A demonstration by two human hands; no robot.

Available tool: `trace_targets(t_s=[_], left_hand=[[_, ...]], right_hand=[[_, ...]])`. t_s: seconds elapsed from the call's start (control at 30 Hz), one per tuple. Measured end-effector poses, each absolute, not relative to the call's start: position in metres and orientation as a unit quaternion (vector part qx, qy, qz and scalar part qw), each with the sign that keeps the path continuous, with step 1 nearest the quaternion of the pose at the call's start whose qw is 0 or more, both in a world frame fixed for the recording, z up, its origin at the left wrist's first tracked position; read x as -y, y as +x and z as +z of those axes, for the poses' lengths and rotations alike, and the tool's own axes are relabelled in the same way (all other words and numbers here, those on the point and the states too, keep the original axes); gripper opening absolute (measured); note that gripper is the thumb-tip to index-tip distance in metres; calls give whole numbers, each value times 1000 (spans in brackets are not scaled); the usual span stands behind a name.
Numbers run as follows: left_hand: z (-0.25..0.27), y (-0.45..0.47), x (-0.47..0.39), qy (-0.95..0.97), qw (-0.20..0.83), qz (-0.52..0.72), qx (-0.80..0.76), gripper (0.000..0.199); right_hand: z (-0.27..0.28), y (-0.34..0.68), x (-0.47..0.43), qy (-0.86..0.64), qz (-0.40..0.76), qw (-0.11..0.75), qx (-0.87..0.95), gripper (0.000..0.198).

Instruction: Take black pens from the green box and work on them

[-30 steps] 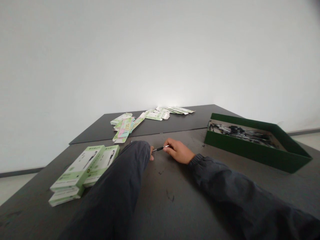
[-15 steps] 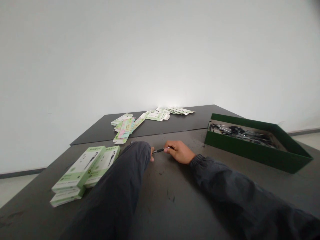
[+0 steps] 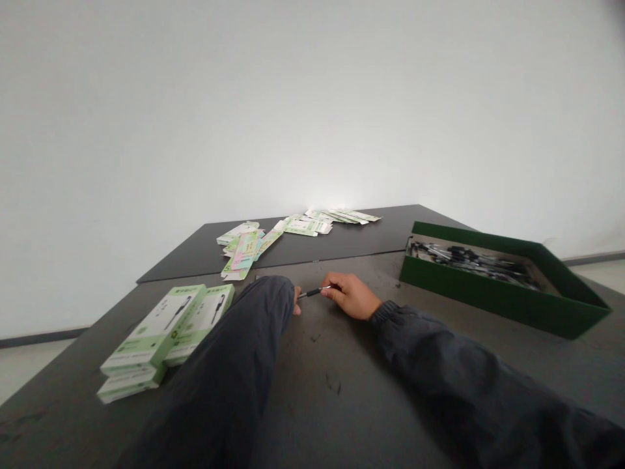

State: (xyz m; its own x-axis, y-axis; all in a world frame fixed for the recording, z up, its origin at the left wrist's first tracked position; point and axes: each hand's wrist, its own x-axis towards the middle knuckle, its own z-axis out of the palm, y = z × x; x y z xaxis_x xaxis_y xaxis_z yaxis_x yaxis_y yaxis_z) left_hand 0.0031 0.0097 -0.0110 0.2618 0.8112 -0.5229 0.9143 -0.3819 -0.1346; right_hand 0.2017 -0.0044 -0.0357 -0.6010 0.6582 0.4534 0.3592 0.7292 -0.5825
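Observation:
A pen with a black grip lies across the gap between my two hands, just above the dark table. My right hand is closed on its right end, thumb and forefinger pinching near the tip. At the left end, my left hand is closed round the barrel; the dark sleeve hides most of this hand, so only some fingertips show. To the right stands a green box holding many loose pens.
White-and-green pen cartons are stacked at the left, beside my left forearm. Flattened cartons lie farther back, near the wall. Colourful printed slips rest on the table seam left of centre.
Almost nothing differs. The right fingers have shifted very slightly at the pen's end; the pen and both arms stay in place.

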Motion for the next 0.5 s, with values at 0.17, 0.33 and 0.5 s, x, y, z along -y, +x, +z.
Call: trace_targets(t_s=[0.17,0.33,0.5], left_hand=[[-17,-3,-13,798,92,-268,-531,61],[-27,-7,-21,795,89,-274,-534,59],[-40,-12,-28,799,81,-266,-534,56]], right_hand=[[-36,203,4,-290,232,331,868,14],[-35,202,4,-284,228,328,872,16],[-36,202,4,-299,219,323,871,16]])
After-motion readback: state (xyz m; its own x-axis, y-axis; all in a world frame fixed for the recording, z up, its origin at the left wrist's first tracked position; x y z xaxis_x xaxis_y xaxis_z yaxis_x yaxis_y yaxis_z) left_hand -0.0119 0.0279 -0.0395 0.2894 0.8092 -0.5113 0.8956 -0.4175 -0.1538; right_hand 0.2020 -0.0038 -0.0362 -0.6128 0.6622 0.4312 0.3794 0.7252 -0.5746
